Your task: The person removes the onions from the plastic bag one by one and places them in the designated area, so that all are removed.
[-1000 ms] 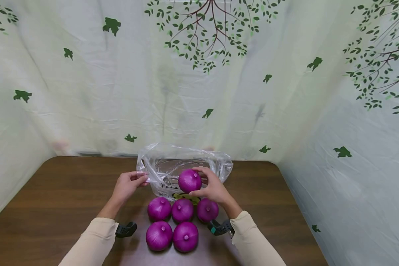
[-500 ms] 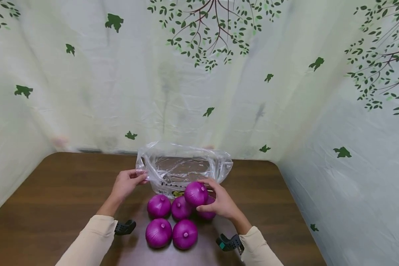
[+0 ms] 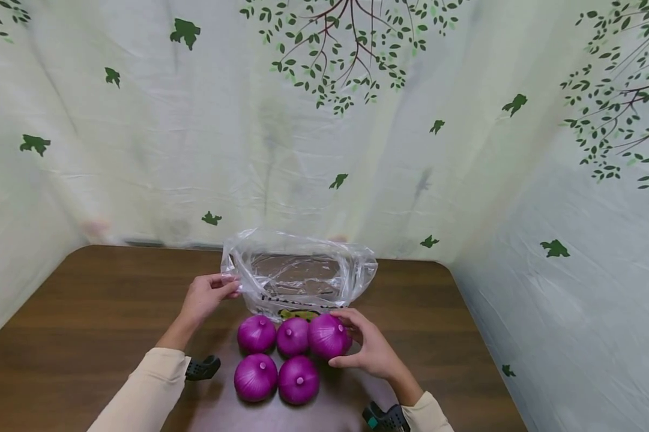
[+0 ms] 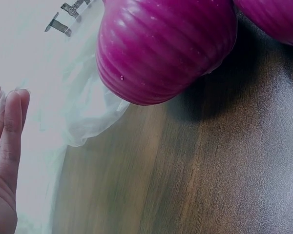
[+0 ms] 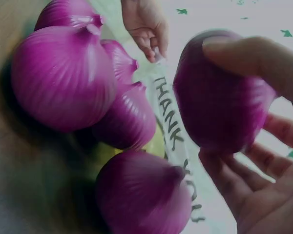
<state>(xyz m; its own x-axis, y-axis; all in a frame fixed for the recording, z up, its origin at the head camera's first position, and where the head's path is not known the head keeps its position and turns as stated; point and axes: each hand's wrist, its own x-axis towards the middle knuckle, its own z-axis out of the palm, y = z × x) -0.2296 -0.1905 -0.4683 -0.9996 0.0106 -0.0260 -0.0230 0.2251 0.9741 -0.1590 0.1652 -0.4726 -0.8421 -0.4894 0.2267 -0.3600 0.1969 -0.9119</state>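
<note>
My right hand (image 3: 371, 351) grips a purple onion (image 3: 326, 337) between thumb and fingers, its skin smooth and shiny. In the right wrist view this held onion (image 5: 222, 97) is raised beside another onion (image 5: 141, 195), which it hides in the head view. At the bag's left side, my left hand (image 3: 202, 303) pinches the edge of a clear plastic bag (image 3: 297, 294), whose mouth is spread wide. More onions sit in front of the bag: a back-left onion (image 3: 256, 333), a back-middle onion (image 3: 292, 336), a front-left onion (image 3: 256, 377) and a front-middle onion (image 3: 298, 380).
A brown wooden table (image 3: 124, 300) carries everything. Behind it hangs a pale curtain (image 3: 281, 150) with leaf and branch prints. "THANK YOU" lettering (image 5: 171, 114) runs along the bag. Each wrist has a dark strap, such as the right strap (image 3: 386, 417).
My right hand has drawn the held onion back from the bag's mouth, toward me and slightly right, over the back-right onion. My left hand stays at the bag's edge.
</note>
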